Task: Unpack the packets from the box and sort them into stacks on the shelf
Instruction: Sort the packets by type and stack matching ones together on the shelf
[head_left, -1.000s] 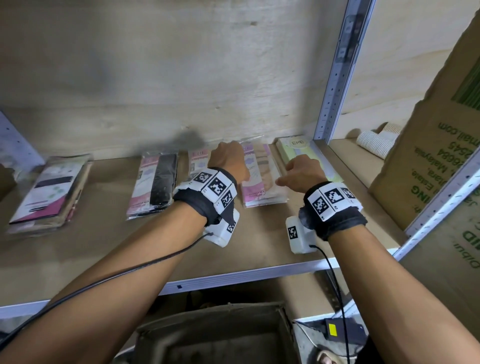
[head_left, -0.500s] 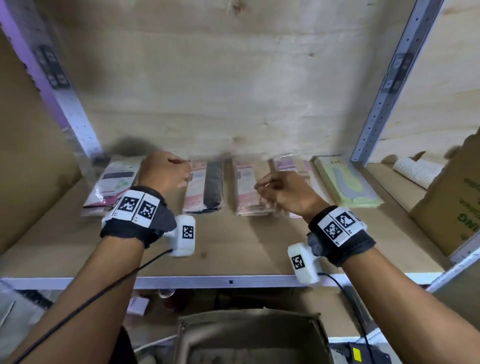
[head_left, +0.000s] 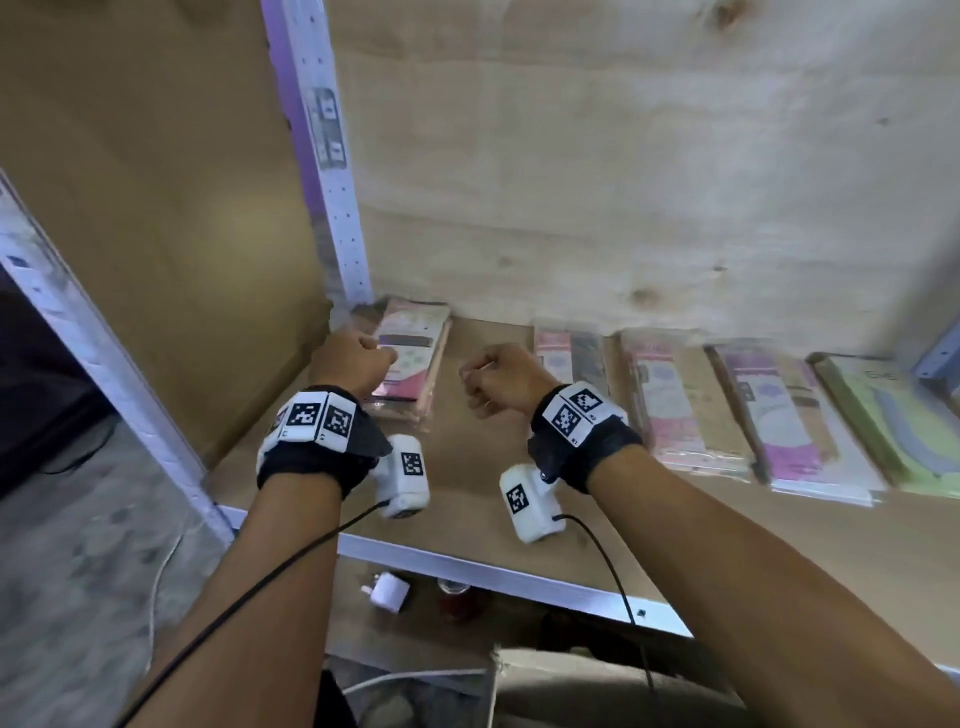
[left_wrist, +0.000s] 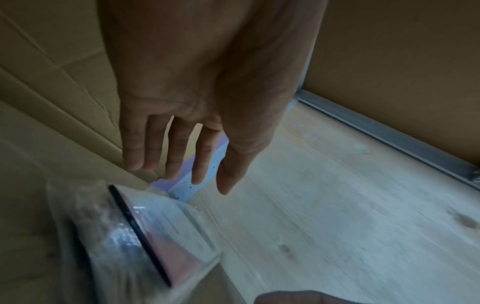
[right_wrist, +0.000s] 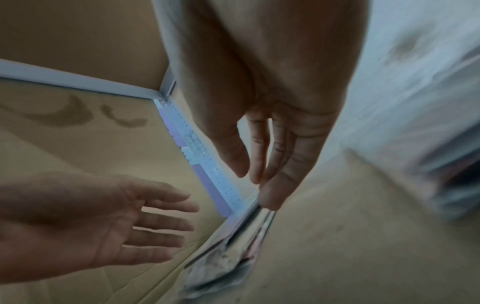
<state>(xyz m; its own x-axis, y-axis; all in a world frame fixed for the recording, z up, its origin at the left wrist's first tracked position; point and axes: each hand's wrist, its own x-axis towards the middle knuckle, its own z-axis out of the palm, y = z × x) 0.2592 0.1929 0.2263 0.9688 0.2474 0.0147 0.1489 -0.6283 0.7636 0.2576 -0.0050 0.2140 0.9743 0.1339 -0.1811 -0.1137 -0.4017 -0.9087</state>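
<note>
Several stacks of flat plastic-wrapped packets lie in a row along the back of the wooden shelf (head_left: 467, 499). The leftmost stack (head_left: 410, 358) is pink and white with a dark band. My left hand (head_left: 358, 358) hovers at that stack's left edge, fingers relaxed and holding nothing; in the left wrist view the left hand (left_wrist: 179, 174) hangs just above the stack (left_wrist: 155, 236). My right hand (head_left: 493, 379) hovers to the right of the stack, also holding nothing. In the right wrist view the right hand (right_wrist: 257, 181) points its straight fingers down toward the stack (right_wrist: 233, 246).
Further right lie a pink-and-black packet (head_left: 571, 358), a pink-and-beige stack (head_left: 680, 410), a purple stack (head_left: 795, 421) and a green stack (head_left: 883, 415). A metal upright (head_left: 322, 156) and a cardboard side panel (head_left: 156, 208) close the shelf's left end. The box (head_left: 597, 691) sits below the shelf edge.
Both hands have moved left along the shelf, from the middle stacks to the leftmost stack. The head view has swung left with them.
</note>
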